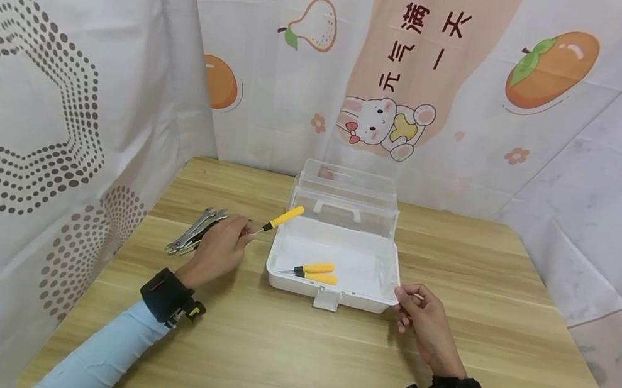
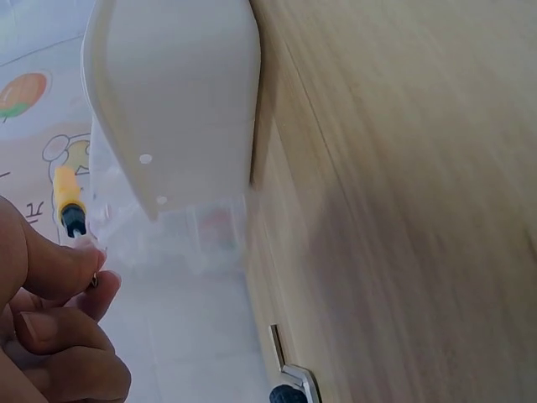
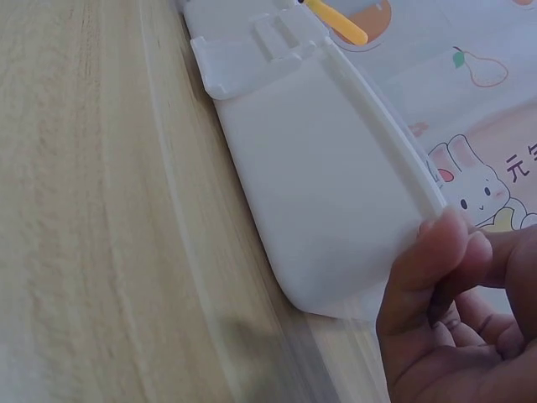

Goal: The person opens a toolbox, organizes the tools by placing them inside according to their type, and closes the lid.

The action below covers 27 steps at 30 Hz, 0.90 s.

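Note:
My left hand (image 1: pixel 220 248) pinches a yellow-handled screwdriver (image 1: pixel 286 217) by its metal shaft, handle pointing up and away. In the head view the screwdriver overlaps the left rim of a white toolbox (image 1: pixel 301 289), whose clear lid (image 1: pixel 348 188) stands raised at the back. Two more screwdrivers (image 1: pixel 320 278) with yellow handles lie inside, near the front wall. At the front right corner, my right hand (image 1: pixel 425 320) pinches the toolbox's rim between thumb and finger, as the right wrist view also shows. The toolbox's front latch (image 1: pixel 326 299) hangs down.
Several metal wrenches (image 1: pixel 186 241) lie in a pile left of the toolbox, partly hidden by my left hand. A bent metal key (image 2: pixel 298 374) shows in the left wrist view. The wooden table (image 1: pixel 293 363) meets printed curtains (image 1: pixel 273 120) at its back and sides.

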{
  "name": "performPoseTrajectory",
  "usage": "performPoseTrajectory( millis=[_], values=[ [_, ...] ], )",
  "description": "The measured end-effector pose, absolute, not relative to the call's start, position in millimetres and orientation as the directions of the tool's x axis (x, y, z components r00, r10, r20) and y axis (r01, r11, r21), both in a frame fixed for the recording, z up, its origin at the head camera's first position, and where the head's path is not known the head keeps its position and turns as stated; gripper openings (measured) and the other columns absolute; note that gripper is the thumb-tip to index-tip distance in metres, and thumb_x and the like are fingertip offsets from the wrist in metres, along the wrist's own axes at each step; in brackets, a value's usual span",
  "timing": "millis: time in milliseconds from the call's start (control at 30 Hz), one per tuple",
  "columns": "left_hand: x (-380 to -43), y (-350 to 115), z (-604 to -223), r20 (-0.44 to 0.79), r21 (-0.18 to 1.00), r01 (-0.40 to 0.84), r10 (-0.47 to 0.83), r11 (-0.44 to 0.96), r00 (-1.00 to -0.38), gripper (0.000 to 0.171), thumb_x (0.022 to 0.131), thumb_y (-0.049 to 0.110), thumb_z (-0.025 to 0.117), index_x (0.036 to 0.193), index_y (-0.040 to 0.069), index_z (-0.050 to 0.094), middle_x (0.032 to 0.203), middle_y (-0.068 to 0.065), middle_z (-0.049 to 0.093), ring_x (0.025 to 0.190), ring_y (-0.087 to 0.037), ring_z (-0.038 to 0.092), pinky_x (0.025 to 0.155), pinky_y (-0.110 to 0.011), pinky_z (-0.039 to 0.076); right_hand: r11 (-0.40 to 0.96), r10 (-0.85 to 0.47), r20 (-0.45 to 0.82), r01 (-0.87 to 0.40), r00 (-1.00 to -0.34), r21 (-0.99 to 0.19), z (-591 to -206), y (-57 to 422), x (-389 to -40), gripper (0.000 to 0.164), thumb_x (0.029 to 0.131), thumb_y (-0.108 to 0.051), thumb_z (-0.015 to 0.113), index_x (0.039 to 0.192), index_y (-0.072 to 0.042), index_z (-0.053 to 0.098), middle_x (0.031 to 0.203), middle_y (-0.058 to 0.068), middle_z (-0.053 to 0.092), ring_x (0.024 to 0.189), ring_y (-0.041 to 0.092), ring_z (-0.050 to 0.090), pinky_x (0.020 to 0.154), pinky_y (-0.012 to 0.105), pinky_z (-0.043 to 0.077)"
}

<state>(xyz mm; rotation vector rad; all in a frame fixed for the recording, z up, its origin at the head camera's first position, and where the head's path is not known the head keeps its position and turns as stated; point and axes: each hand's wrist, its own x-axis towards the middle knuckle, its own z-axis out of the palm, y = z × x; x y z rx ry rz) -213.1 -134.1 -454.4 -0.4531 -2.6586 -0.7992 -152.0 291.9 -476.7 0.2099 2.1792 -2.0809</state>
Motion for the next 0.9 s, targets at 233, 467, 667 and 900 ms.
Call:
performPoseTrajectory(
  millis=[233,467,667,900],
  values=[
    [-212.0,-134.6,-451.5,0.394,0.46,0.393,0.213,0.796,-0.894,0.004,0.1,0.008,0.066,0.1,0.004,0.067,0.091,-0.004,0.062,0.079,-0.02,0.056,0.067,-0.036,0.047,0.034,0.012,-0.185,0.185,-0.983,-0.982,-474.4,290.1,-152.4,0.029,0.103,-0.023,0.066,0.115,0.0,0.052,0.081,0.004,0.064,0.059,0.01,0.047,0.052,0.025,0.048],
    [-211.6,-132.4,-448.7,0.383,0.465,0.395,0.222,0.792,-0.897,0.003,0.1,0.008,0.066,0.1,0.005,0.068,0.091,-0.004,0.061,0.078,-0.019,0.054,0.066,-0.035,0.046,0.03,0.016,-0.201,0.201,-0.98,-0.979,-476.4,290.8,-150.3,0.029,0.103,-0.024,0.065,0.115,-0.001,0.051,0.083,0.005,0.065,0.059,0.01,0.047,0.053,0.024,0.048],
    [-209.9,-129.2,-449.4,0.358,0.462,0.384,0.227,0.8,-0.906,0.005,0.1,0.011,0.067,0.096,0.008,0.066,0.088,-0.002,0.059,0.076,-0.019,0.052,0.064,-0.034,0.044,0.031,0.033,-0.206,0.207,-0.978,-0.978,-480.5,290.3,-148.3,0.029,0.104,-0.024,0.065,0.116,-0.001,0.051,0.082,0.005,0.064,0.059,0.01,0.047,0.053,0.024,0.048],
    [-208.3,-125.4,-450.0,0.396,0.437,0.406,0.233,0.803,-0.888,0.004,0.098,0.009,0.069,0.096,0.007,0.066,0.088,-0.002,0.059,0.075,-0.017,0.053,0.063,-0.034,0.045,0.04,0.036,-0.193,0.194,-0.981,-0.98,-478.5,291.8,-150.9,0.029,0.104,-0.023,0.064,0.116,-0.001,0.051,0.083,0.005,0.063,0.059,0.01,0.047,0.052,0.024,0.048]
  ],
)
